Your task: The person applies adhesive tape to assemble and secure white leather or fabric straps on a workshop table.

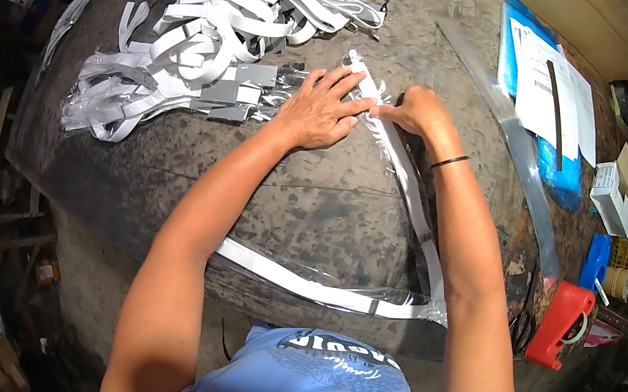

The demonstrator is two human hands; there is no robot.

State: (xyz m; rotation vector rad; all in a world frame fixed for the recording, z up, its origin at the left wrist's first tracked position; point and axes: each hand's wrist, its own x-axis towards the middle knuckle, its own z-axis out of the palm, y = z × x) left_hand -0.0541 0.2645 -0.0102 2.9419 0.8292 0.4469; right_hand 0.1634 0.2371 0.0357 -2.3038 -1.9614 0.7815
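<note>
A long white strap (pixel 408 180) in a clear plastic sleeve runs down the dark work table (pixel 311 212), bends near its front edge and continues left beneath my left forearm. My left hand (pixel 316 113) lies palm down with its fingers spread, fingertips on the strap's upper end. Close by on the right, my right hand (pixel 425 115) has curled fingers, and its thumb presses against the strap's edge. Whatever the curled fingers hold is hidden. Left of my left hand lie bagged white straps (pixel 139 96) with grey cards (pixel 228 90).
A heap of loose white straps (pixel 228 15) covers the far left. Papers (pixel 542 76) rest on a blue plastic packet (pixel 557 174) at the right, beside a long clear plastic strip (pixel 529 174). A small white box (pixel 613 196) and a red tape dispenser (pixel 561 324) stand along the right edge.
</note>
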